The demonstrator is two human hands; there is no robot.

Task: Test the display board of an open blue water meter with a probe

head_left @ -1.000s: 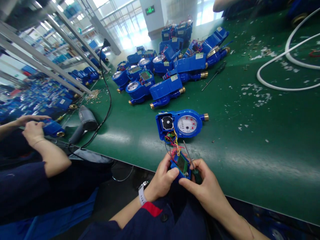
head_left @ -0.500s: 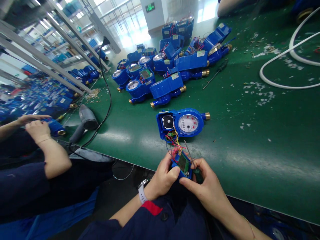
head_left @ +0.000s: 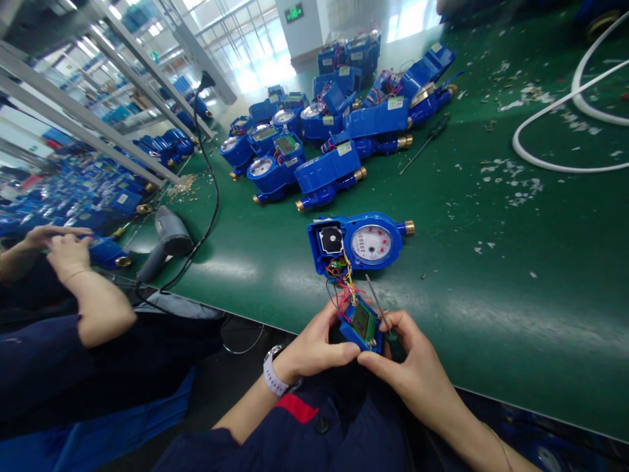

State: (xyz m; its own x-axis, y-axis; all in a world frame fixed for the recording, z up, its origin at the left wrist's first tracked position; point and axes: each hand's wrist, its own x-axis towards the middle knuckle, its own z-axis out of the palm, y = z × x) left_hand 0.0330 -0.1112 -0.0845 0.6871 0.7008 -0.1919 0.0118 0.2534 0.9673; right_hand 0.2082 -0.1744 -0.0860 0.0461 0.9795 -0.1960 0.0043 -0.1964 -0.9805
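Observation:
An open blue water meter (head_left: 361, 242) lies on the green table (head_left: 491, 262) near its front edge, dial up. Coloured wires (head_left: 344, 282) run from it to a small blue module with a green circuit board (head_left: 362, 324). My left hand (head_left: 314, 347) grips that module from the left, fingers closed. My right hand (head_left: 407, 364) pinches the module's right side and also holds a green-handled screwdriver (head_left: 386, 321), its shaft pointing up toward the meter.
Several blue meters (head_left: 334, 131) are heaped at the back of the table, with another screwdriver (head_left: 422, 147) beside them. A grey heat gun (head_left: 164, 239) with a black cord lies left. White tubing (head_left: 555, 118) curls at right. A co-worker's hands (head_left: 63, 252) hold a meter at far left.
My hands have shifted slightly up and right with the module. My left wrist has turned, so the watch shows more. The meter on the table has not moved.

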